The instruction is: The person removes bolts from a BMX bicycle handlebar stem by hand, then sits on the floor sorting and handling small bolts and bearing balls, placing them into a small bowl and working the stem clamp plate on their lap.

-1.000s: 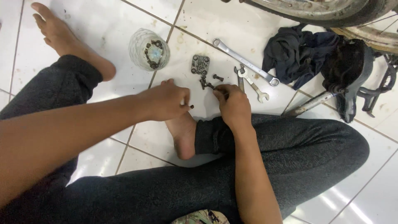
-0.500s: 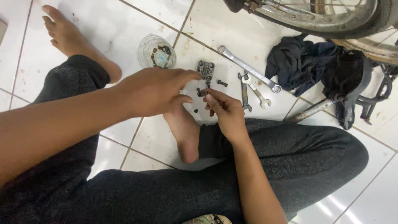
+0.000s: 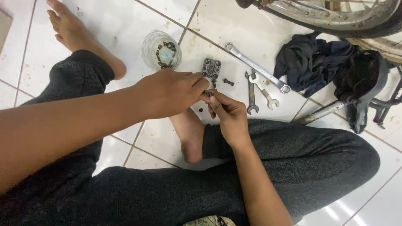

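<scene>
Both hands have closed together — left hand (image 3: 169, 93) and right hand (image 3: 228, 115) pinch one small metal part (image 3: 210, 94) between fingertips, steadying it above the square plate (image 3: 211, 68).

- We saw a floor (image 3: 125, 25) of glossy white tiles with dark grout lines and some dirty spots.
- Light reflected softly on the tiles at the lower right.
- A bicycle wheel (image 3: 335, 16) stood at the top right edge.
- A dark cloth (image 3: 310, 62) lay crumpled on the floor beside it.
</scene>
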